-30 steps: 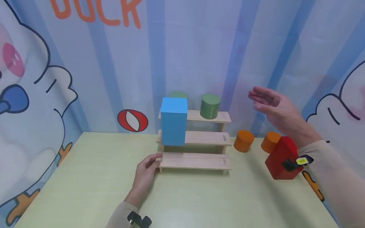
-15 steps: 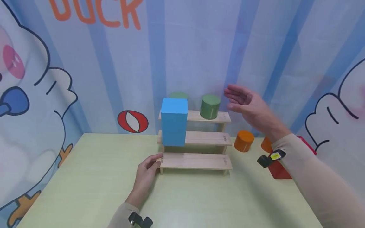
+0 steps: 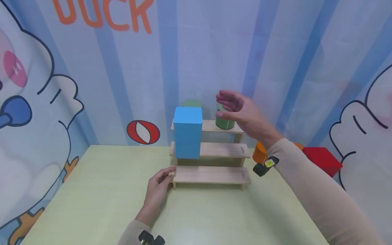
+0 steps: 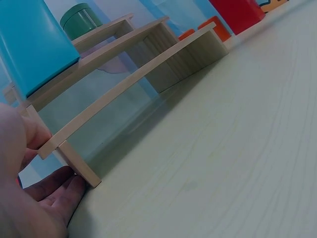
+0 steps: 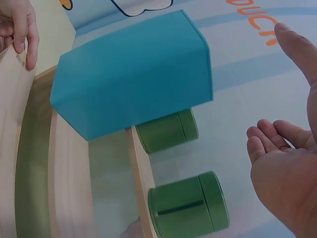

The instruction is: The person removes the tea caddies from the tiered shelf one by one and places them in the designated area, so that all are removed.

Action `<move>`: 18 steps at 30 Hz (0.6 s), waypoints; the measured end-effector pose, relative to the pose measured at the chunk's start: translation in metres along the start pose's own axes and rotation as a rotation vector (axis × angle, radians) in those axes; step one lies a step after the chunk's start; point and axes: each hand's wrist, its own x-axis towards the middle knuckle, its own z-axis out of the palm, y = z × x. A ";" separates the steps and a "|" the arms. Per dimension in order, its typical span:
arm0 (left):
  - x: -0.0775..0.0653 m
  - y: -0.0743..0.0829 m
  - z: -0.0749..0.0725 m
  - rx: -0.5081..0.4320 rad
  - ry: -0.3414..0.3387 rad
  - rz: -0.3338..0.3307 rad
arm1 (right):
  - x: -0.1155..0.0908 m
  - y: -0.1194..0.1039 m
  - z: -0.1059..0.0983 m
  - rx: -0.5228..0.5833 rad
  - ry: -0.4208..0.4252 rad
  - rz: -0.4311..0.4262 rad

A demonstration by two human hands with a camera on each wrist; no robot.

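My left hand [image 3: 157, 190] holds the left end of the lowest step of a three-step wooden stand [image 3: 211, 175], its fingers at the board's end and by the leg. My right hand [image 3: 245, 115] is raised with fingers loosely extended, nothing in it. In the head view it overlaps a green lidded canister [image 3: 225, 124] on the top step; the right wrist view shows a gap between that green canister [image 5: 190, 208] and the hand. A tall blue box [image 3: 188, 136] stands upright on the middle step at the left, partly hiding a second green canister [image 5: 168, 131].
Right of the stand, an orange cylinder [image 3: 259, 153] sits on the pale table [image 3: 101, 194]. Another orange cylinder [image 3: 298, 146] and a red box [image 3: 323, 160] are partly hidden behind my right forearm. A striped cartoon curtain [image 3: 211, 51] hangs close behind.
My right hand has moved left from above the orange cylinders to the right-hand green canister. My left hand stays on the stand, which has not moved.
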 end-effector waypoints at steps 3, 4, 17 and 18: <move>-0.001 0.001 0.000 -0.001 0.002 0.001 | 0.006 0.002 0.010 -0.038 -0.008 0.000; -0.002 0.001 0.000 -0.002 0.002 0.000 | 0.008 0.003 0.012 -0.050 -0.010 -0.003; -0.003 0.002 0.003 0.015 0.016 0.007 | 0.021 0.021 0.032 -0.093 -0.039 -0.022; -0.003 0.001 0.003 0.014 0.015 0.006 | 0.021 0.023 0.033 -0.101 -0.041 -0.021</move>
